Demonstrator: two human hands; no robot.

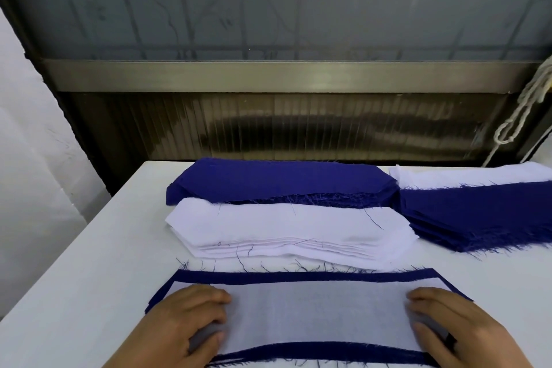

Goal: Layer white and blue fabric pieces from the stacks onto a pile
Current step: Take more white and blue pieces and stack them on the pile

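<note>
Pile: white piece [316,314] lies on a blue piece [298,275] at the near tabletop [89,263] edge.
Hands: left hand [182,323] and right hand [457,329] press its ends flat, gripping nothing.
Progress: early — white stack [286,230] and blue stack [277,181] beyond remain thick.

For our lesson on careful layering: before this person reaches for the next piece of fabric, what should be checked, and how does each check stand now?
1. White piece lies on the blue piece, blue border showing at far and near edges: ok.
2. White piece flat, no visible wrinkles: ok.
3. Left hand and right hand rest on its ends: ok.
4. Blue stack behind the white stack unobstructed: ok.
5. Loose blue threads on the white stack: not ok.
6. How many layers the pile holds: cannot tell.
</note>
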